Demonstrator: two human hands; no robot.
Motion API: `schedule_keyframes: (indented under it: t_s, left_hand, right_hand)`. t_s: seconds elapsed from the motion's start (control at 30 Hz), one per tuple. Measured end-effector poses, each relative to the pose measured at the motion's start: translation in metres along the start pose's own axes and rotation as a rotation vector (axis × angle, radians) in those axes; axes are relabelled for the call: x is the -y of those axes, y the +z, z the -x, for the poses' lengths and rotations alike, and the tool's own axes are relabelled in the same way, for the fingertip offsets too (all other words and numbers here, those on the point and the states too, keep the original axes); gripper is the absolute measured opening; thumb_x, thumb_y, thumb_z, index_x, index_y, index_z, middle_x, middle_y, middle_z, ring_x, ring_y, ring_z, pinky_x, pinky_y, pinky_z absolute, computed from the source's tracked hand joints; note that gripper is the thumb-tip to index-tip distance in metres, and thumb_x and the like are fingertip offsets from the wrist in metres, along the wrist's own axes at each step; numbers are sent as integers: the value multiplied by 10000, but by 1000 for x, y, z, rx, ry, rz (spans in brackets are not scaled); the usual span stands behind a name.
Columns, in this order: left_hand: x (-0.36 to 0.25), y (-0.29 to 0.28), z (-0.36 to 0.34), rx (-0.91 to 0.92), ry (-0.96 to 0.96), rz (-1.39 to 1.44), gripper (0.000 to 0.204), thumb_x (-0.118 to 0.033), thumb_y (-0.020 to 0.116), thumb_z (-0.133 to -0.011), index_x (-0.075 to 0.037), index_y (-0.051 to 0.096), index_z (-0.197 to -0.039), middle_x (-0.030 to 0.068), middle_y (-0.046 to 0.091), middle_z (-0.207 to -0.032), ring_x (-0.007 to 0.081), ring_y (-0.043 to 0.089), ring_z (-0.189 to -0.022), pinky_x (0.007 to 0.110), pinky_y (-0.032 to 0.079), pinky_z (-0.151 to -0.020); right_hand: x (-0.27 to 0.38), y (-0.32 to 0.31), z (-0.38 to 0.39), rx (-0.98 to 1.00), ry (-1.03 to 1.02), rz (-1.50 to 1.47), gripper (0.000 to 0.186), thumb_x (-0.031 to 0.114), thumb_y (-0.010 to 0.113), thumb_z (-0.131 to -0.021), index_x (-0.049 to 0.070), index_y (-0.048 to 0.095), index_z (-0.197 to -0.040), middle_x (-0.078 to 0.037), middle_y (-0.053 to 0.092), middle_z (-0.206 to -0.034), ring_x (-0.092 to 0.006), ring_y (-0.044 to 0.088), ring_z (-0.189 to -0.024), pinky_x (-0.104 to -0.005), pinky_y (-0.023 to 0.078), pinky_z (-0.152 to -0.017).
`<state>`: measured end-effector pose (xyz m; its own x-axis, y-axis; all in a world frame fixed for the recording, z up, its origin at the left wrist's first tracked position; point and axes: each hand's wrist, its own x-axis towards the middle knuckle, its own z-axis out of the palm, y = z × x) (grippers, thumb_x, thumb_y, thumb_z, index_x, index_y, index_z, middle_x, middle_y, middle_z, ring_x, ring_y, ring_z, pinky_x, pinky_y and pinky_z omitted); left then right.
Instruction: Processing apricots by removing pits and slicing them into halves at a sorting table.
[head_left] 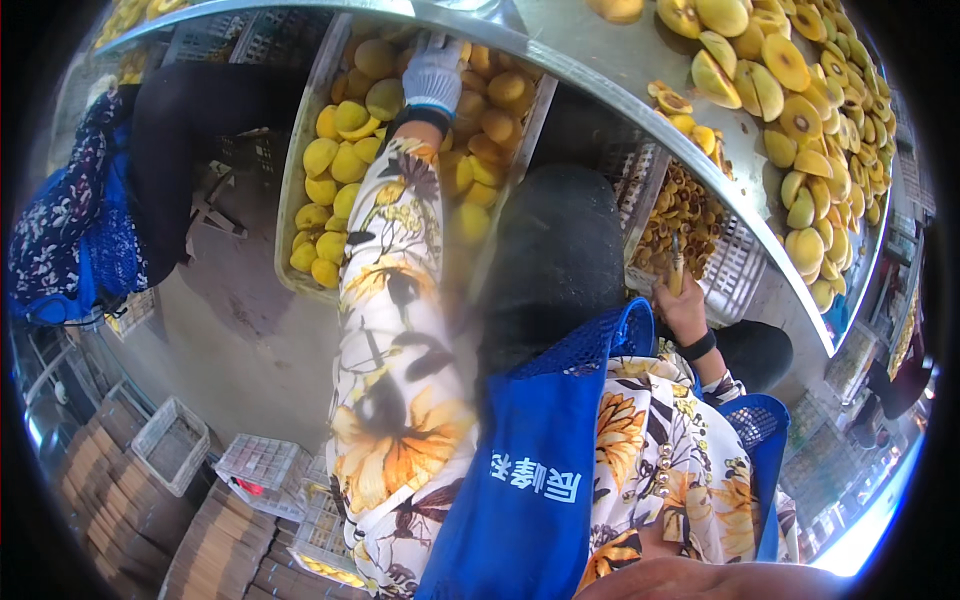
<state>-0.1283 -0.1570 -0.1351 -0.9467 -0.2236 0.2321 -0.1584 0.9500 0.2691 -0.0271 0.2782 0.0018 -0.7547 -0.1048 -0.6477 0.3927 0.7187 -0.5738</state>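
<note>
My left hand (433,72), in a pale knit glove, reaches into the far end of a long crate (294,170) of yellow peaches (348,160); its fingers curl down, and what they grip is hidden. My right hand (682,305), bare with a black wrist band, is closed round a wooden-handled tool (676,262), low beside a white crate (735,262) of small cut pieces and pits (680,215). Above it, halved peaches (800,130) lie heaped on a metal table (690,70). My blue mesh-topped apron (540,420) covers my lap.
A person (150,180) in dark trousers and blue patterned clothing sits at the left. Stacked plastic crates (262,470) and flattened cardboard (215,540) lie on the floor (250,350) at lower left. Another person (900,390) is partly visible at far right.
</note>
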Motion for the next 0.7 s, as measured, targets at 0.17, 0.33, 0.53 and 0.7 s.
schedule_keyframes:
  t_s: [0.17,0.33,0.53,0.7]
  left_hand:
    - [-27,-5,-42,441,-151,-162,355,-337,400,-875,-71,584,-1020,135,599,-1029,293,569,-926,404,441,-828]
    - [-8,29,-27,375,-139,-248,340,-327,445,-838,-100,590,-1045,138,599,-1025,270,570,-943,402,434,-825]
    - [-14,34,-25,370,-171,-259,350,-354,481,-824,-130,593,-1068,140,601,-1033,248,577,-938,398,429,-837]
    - [-22,16,-33,344,-201,-146,303,-270,428,-842,-49,587,-977,148,603,-1005,311,559,-956,353,425,-858]
  right_hand:
    - [4,6,-3,-99,-247,261,248,164,583,-732,-19,533,-893,-166,586,-680,-274,585,-614,-350,460,-572]
    - [4,7,-10,-101,-159,342,230,129,590,-733,-19,537,-900,-118,587,-711,-184,566,-652,-306,451,-588]
    - [19,17,-9,-11,-44,214,190,121,582,-737,-7,539,-871,-88,565,-698,-157,546,-646,-292,438,-587]
    - [9,11,-9,-86,-363,240,240,181,602,-726,-21,538,-840,-197,583,-677,-309,588,-610,-373,459,-567]
